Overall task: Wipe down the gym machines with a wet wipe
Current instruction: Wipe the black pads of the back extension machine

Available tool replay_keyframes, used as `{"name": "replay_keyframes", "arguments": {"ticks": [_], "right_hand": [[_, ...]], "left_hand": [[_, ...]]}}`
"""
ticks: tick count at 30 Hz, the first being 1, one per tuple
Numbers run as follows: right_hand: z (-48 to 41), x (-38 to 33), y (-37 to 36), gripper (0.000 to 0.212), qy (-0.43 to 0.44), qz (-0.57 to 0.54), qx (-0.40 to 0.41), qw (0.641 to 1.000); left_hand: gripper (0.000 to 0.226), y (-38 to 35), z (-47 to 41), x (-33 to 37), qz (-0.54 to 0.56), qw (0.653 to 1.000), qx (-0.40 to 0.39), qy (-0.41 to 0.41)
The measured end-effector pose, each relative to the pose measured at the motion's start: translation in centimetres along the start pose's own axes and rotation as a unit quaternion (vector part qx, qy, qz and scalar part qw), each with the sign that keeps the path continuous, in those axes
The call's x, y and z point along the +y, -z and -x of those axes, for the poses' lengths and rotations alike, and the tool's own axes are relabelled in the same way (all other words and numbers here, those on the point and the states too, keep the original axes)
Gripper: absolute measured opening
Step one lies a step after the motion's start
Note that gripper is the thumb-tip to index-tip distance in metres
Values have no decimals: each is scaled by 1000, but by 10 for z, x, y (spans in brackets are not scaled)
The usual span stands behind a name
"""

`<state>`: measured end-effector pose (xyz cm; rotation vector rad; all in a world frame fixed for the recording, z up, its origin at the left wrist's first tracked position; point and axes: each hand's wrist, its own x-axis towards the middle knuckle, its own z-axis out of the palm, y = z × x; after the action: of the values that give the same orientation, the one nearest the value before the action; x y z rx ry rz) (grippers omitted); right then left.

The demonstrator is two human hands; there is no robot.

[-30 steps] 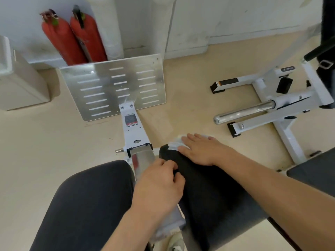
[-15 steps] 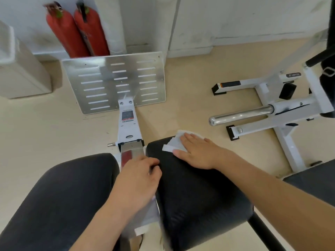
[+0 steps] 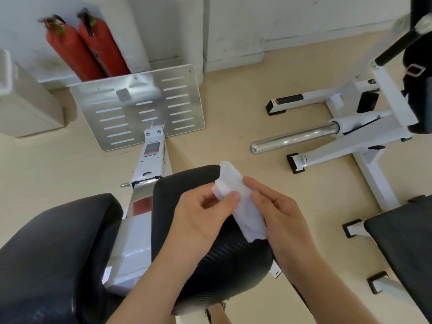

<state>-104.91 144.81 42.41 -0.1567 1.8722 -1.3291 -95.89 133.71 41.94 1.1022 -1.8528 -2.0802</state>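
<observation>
A white wet wipe [image 3: 243,204] hangs lifted above the right black pad [image 3: 210,265] of the gym machine. My left hand [image 3: 201,218] pinches its upper left corner between thumb and fingers. My right hand [image 3: 278,220] holds the wipe's right side, fingers along it. A second black pad [image 3: 53,253] lies to the left, with the machine's white frame [image 3: 133,239] between the two pads. The frame runs forward to a slotted metal foot plate [image 3: 140,106].
Two red fire extinguishers [image 3: 86,47] lean on the wall behind the foot plate. A beige box [image 3: 25,101] stands at far left. A white machine with a chrome bar [image 3: 294,136] sits on the floor at right, another black pad [image 3: 406,249] at lower right.
My left hand left the metal frame and came across to the wipe. My right hand lifted the wipe off the pad; both hands now hold it above the pad.
</observation>
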Motion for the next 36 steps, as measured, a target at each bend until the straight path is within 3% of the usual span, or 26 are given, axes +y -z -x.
{"name": "replay_keyframes", "arguments": {"ticks": [2, 5, 9, 13, 18, 20, 23, 27, 32, 34, 36], "right_hand": [[7, 4, 7, 30, -14, -81, 38, 996], [18, 5, 17, 30, -12, -125, 61, 990], [25, 10, 29, 33, -9, -42, 126, 991], [31, 19, 26, 47, -41, -46, 115, 991], [44, 24, 52, 22, 22, 54, 259, 964], [43, 23, 48, 18, 16, 81, 186, 979], [30, 26, 15, 31, -27, 126, 8, 992], [13, 30, -8, 25, -39, 205, -3, 978], [-15, 16, -12, 35, -55, 317, -54, 945], [-39, 11, -17, 42, -76, 351, -86, 929], [-65, 8, -23, 37, -81, 387, -121, 910]], "left_hand": [[17, -9, 5, 6, 99, 994, 0, 42], [11, -21, 13, 12, 43, 998, 34, 41], [10, -36, 24, 16, -68, 993, 96, 19], [7, -58, 30, 21, -69, 996, 59, 6], [12, -71, 26, 25, -75, 997, 5, 36], [12, -68, 31, 18, -125, 991, 17, 37], [20, -56, 38, 7, -235, 970, 70, 4], [6, -33, 37, 3, -377, 919, 120, -10], [43, 13, 34, -19, -591, 800, 107, -18], [62, 22, 32, -28, -590, 804, 76, 21], [64, 23, 30, -32, -566, 820, 82, 27]]}}
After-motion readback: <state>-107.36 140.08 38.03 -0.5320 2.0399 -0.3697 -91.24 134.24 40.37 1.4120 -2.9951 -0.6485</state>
